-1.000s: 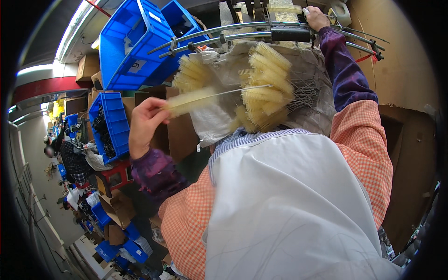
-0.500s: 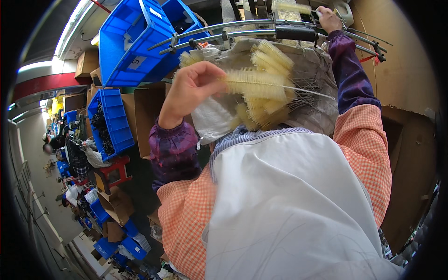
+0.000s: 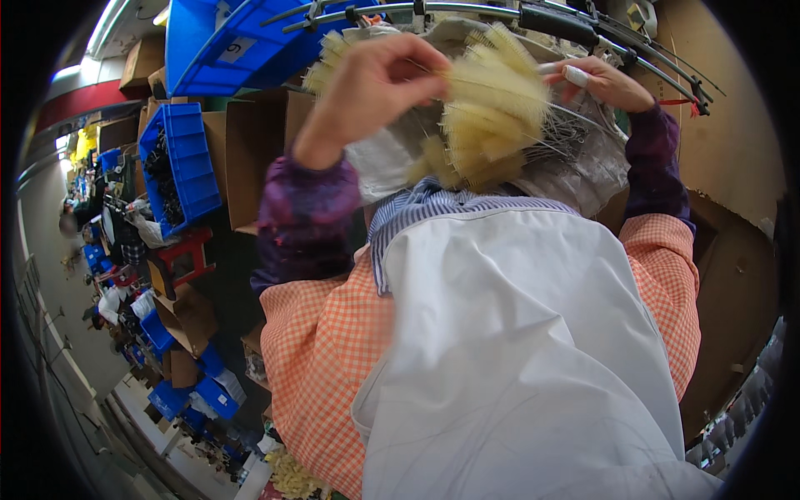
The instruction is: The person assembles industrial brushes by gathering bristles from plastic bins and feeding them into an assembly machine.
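My left hand [image 3: 371,96] pinches one end of a bottle brush [image 3: 496,93] with pale yellow bristles, blurred by motion. Its thin twisted-wire stem runs off to the right. Opposite it, my right hand [image 3: 604,82], with white tape round a finger, is closed at the bristles' right side; what its fingertips grip cannot be made out. Below both hands lies a pile of similar yellow brushes [image 3: 483,137], bristles to the left and wire stems [image 3: 562,137] to the right, on a whitish sheet [image 3: 379,162] in front of my apron.
Metal rails [image 3: 467,8] with a black sleeve [image 3: 558,23] cross beyond the pile. A blue crate [image 3: 237,50] stands far left, and another blue crate [image 3: 196,171] holds dark parts. Cardboard boxes [image 3: 258,158] stand beside them. More cardboard [image 3: 725,108] rises on the right.
My right hand has come back from beyond the rails to the brush. My left hand, still pinching the brush, has shifted slightly up and right. The whole view has tilted.
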Available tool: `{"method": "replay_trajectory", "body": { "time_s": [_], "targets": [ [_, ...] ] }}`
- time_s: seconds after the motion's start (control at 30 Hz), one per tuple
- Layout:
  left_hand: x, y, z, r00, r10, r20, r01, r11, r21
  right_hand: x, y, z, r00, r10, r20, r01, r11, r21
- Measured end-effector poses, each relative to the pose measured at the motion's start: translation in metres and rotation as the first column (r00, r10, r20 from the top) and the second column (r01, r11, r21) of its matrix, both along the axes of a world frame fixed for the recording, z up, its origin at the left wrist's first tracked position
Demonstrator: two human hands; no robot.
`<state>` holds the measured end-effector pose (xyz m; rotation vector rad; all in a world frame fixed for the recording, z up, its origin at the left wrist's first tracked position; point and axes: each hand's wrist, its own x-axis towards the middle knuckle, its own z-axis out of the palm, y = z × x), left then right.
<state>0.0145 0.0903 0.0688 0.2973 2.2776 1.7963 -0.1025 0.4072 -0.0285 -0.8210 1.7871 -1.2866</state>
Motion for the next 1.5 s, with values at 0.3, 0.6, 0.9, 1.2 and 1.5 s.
{"method": "replay_trajectory", "body": {
  "time_s": [0.3, 0.6, 0.9, 1.2, 1.5],
  "targets": [
    [0.019, 0.001, -0.096, 0.977, 0.140, -0.158, -0.191, 0.905, -0.380, -0.034, -0.017, -0.009, 0.930, -0.309, -0.200, 0.263, 0.938, -0.228],
    [0.078, -0.005, -0.201, 0.861, -0.500, -0.088, 0.210, 0.508, -0.835, -0.150, -0.010, -0.077, 0.230, -0.129, -0.965, 0.759, 0.645, 0.095],
    [0.076, -0.006, -0.219, 0.864, -0.499, -0.072, 0.333, 0.672, -0.661, -0.157, -0.014, -0.083, 0.225, -0.187, -0.956, 0.733, 0.680, 0.039],
    [0.083, -0.004, -0.193, 0.852, -0.500, -0.157, 0.207, 0.596, -0.776, -0.161, -0.009, -0.089, 0.261, -0.127, -0.957, 0.730, 0.675, 0.109],
    [0.082, -0.001, -0.188, 0.843, -0.507, -0.179, 0.178, 0.577, -0.797, -0.170, 0.015, -0.094, 0.071, 0.010, -0.997, 0.821, 0.567, 0.065]
  ]
}}
